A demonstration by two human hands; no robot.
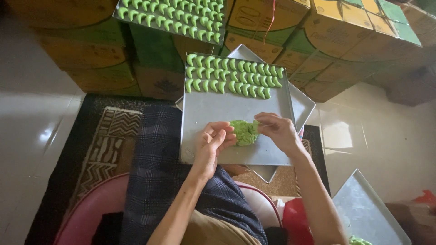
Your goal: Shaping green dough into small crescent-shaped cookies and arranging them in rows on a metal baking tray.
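A lump of green dough [245, 131] sits between my two hands over the near part of a metal baking tray [213, 109]. My left hand [214, 144] cups the lump from the left, fingers curled against it. My right hand [278, 130] pinches its right side with thumb and fingers. Three rows of small green crescent-shaped dough pieces [231, 76] lie across the tray's far end. The tray rests on my lap, over a second tray [303, 105] turned at an angle beneath it.
Another tray full of green crescents [175, 17] rests on stacked yellow and green cardboard boxes [327, 36] ahead. An empty metal tray [368, 213] lies at lower right. A pink basin [91, 208] is at lower left, on a patterned dark rug [102, 140].
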